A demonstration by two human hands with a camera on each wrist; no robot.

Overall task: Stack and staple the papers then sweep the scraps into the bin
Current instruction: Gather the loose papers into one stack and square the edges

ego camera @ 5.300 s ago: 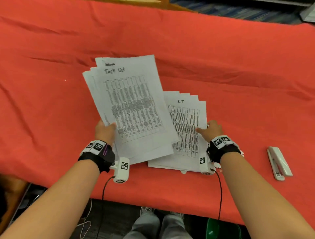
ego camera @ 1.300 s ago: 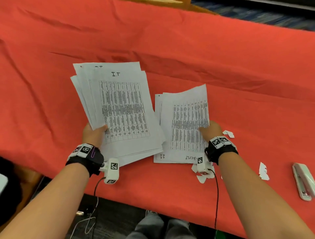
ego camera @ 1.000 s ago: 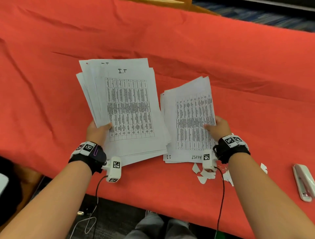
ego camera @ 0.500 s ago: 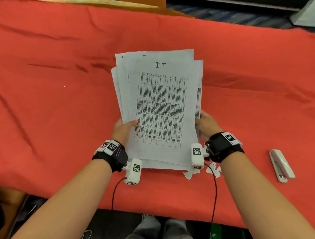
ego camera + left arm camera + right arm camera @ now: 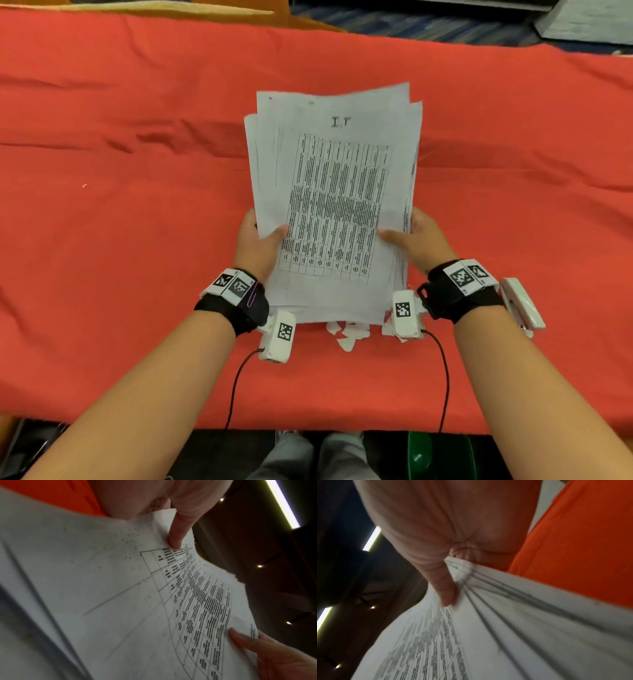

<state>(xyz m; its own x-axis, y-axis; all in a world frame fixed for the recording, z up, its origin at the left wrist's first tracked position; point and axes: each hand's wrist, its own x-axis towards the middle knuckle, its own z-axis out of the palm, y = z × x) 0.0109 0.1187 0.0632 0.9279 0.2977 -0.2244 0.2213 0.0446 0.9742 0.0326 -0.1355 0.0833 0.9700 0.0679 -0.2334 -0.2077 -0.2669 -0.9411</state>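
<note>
One thick, uneven stack of printed papers (image 5: pixel 334 202) headed "I.T" is held tilted up over the red tablecloth (image 5: pixel 120 222). My left hand (image 5: pixel 257 243) grips its left edge, thumb on the top sheet. My right hand (image 5: pixel 416 240) grips the right edge, thumb on top as well. The left wrist view shows the stack of papers (image 5: pixel 137 601) with the left thumb (image 5: pixel 176 534) pressed on the printed table. In the right wrist view the sheet edges (image 5: pixel 513 608) fan out under the right thumb (image 5: pixel 445 588). White paper scraps (image 5: pixel 347 334) lie under the stack's near edge. A white stapler (image 5: pixel 522 303) lies just right of my right wrist.
The table's near edge runs below my forearms, with my legs and a green bin (image 5: pixel 438 455) under it on the right. A dark object (image 5: pixel 582 20) sits beyond the table's far right corner.
The two piles have come together into one stack, and my right hand has shifted from behind its edge to gripping it with the thumb on top. The stack now stands more upright.
</note>
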